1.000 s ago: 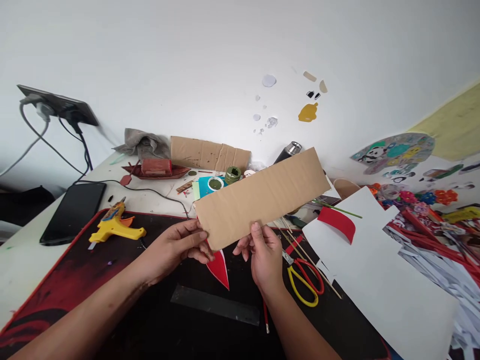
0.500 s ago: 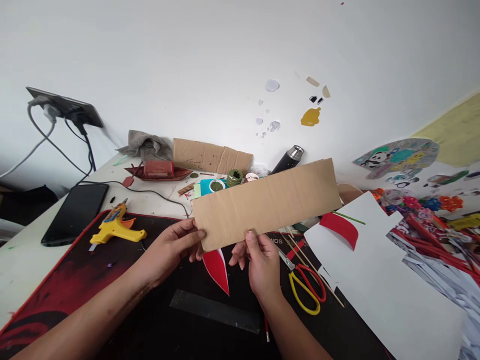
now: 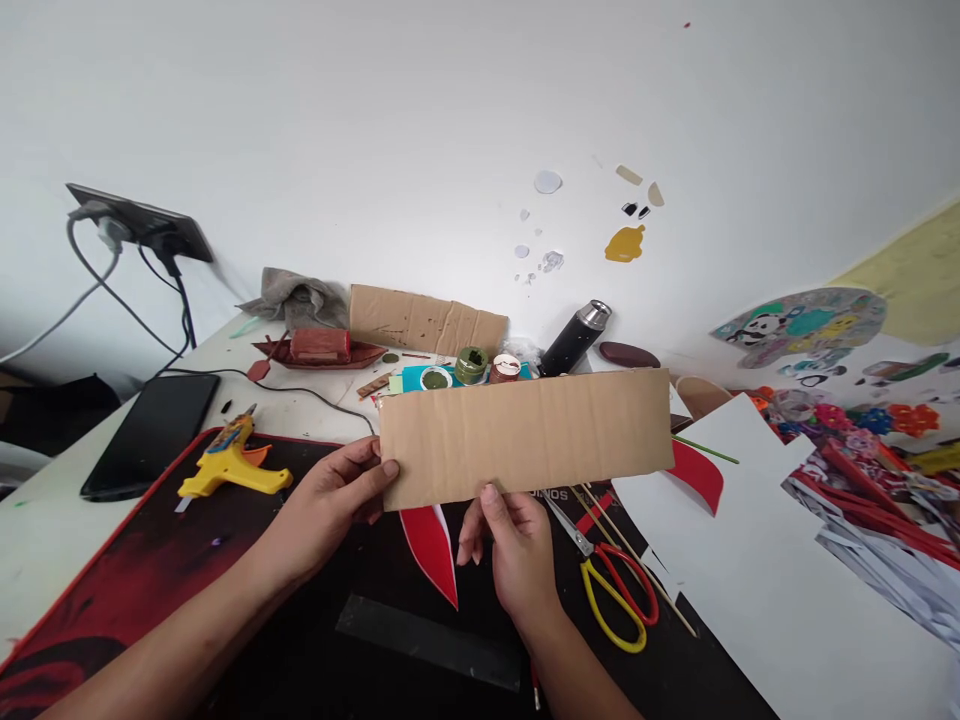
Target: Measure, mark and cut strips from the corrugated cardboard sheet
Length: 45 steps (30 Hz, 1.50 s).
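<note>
A long brown strip of cardboard (image 3: 525,436) is held up above the mat, nearly level. My left hand (image 3: 341,495) pinches its left end, thumb in front and fingers behind. At the lower edge, left of the middle, my right hand (image 3: 517,550) grips it with the thumb on the front; the other fingers curl below and behind. Beneath the cardboard lies a red pointed leaf-shaped piece (image 3: 431,555) with a white edge. A clear ruler-like strip (image 3: 427,640) rests nearer to me. Scissors (image 3: 611,590) with red and yellow handles lie right of my right hand.
On the left are a yellow glue gun (image 3: 236,460) and a black phone (image 3: 150,435). Behind stand a model boat (image 3: 319,347), open paint jars (image 3: 472,365) and a black flask (image 3: 576,338). White paper (image 3: 787,560) with a red piece (image 3: 696,475) spreads at the right.
The cardboard's right end has dropped, so the strip lies closer to level and uncovers more of the flask and jars. Both hands keep their hold. The view has shifted slightly.
</note>
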Motion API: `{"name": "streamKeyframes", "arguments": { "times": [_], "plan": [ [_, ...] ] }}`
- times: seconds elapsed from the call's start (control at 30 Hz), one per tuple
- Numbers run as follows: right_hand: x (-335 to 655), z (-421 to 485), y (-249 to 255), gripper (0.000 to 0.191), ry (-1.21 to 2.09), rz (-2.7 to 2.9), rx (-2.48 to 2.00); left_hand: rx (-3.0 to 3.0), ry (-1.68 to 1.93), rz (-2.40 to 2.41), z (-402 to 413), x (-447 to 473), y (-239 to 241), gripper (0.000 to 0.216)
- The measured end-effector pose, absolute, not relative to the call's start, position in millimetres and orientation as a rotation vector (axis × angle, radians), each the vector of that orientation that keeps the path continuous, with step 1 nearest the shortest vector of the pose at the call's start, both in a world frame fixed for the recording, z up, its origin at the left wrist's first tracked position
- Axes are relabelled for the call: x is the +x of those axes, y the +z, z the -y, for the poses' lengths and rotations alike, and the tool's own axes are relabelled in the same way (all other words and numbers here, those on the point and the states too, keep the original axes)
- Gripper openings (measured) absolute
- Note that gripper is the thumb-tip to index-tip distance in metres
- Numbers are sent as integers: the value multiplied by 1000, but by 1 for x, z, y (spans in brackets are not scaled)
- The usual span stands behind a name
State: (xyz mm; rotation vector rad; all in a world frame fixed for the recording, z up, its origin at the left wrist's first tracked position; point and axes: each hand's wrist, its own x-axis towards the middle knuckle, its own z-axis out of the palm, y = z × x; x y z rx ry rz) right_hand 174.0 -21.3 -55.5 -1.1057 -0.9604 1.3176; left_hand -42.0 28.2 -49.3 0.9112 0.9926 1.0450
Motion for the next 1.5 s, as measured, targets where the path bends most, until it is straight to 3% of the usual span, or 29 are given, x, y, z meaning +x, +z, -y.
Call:
{"name": "streamKeyframes", "arguments": {
  "times": [0.17, 0.43, 1.27, 1.5],
  "plan": [
    [180, 20, -60, 63, 1271, 855, -1076, 945, 1014, -1024, -31, -48, -49, 46],
    [183, 18, -55, 77, 1264, 771, -1168, 1050, 953, -1053, -32, -55, -50, 46],
    [182, 28, -49, 78, 1275, 901, -1217, 1005, 967, -1100, -27, -53, -39, 47],
    [198, 43, -33, 52, 1371, 1205, -1233, 853, 1201, -1164, -27, -59, -3, 53]
  ]
}}
